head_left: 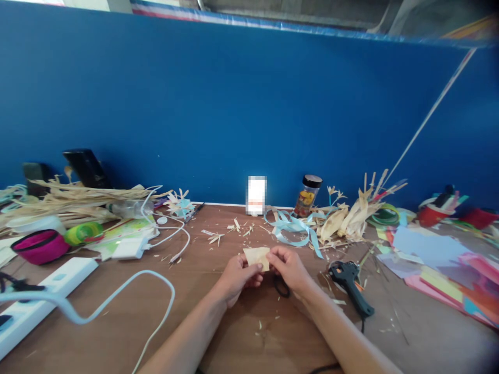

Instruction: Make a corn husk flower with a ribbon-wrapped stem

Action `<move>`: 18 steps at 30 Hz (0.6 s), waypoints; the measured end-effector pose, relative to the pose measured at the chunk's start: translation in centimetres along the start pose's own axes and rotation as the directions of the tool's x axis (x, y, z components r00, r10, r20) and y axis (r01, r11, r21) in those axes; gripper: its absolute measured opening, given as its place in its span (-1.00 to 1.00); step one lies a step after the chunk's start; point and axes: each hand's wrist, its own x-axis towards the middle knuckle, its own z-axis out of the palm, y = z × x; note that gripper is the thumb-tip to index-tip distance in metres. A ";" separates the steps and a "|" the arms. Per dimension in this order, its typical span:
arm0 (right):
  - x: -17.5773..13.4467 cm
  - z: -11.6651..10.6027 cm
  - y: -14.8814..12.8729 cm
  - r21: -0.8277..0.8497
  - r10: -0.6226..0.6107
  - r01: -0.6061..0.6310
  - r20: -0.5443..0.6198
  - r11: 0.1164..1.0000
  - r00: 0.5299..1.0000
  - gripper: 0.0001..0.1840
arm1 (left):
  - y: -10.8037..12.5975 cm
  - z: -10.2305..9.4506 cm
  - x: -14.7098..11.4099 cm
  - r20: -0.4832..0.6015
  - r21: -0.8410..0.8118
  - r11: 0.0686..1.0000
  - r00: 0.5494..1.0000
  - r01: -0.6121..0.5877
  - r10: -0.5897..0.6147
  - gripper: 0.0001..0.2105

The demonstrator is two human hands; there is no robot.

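Note:
Between my two hands, above the middle of the brown table, is a small pale piece of dried husk [257,255], roughly rectangular. My left hand [240,275] pinches its left and lower side, thumb on top. At its right edge, the fingers of my right hand [287,266] grip the same piece. A black glue gun [353,288] lies on the table to the right of my right forearm. Beyond my hands, small husk scraps [236,226] are scattered, and a light blue ribbon [292,228] lies in loops.
Dried husks [343,223] lie bunched behind the glue gun, beside a black-lidded jar [307,196]. Coloured paper [424,249] covers the right side. At left are a power strip [47,301], a white cable [167,285] and more husk strips [89,195]. A blue partition [218,114] stands behind.

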 end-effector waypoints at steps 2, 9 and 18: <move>0.0 -0.1 0.0 0.036 0.021 -0.020 -0.029 0.999 0.999 -0.75 | -0.1 0.0 0.0 -0.037 0.003 1.000 0.999 -0.019 0.019 -0.73; -0.2 -0.2 -1.1 0.036 0.018 -0.018 0.004 0.999 1.000 -0.84 | 0.2 -0.5 0.1 -0.146 0.110 0.984 0.977 -0.139 0.154 -0.72; -0.4 -0.9 -0.4 -0.140 -0.168 0.179 0.085 0.974 0.982 -0.79 | 0.4 -0.6 0.0 -0.090 0.175 0.956 0.963 -0.234 0.252 -0.65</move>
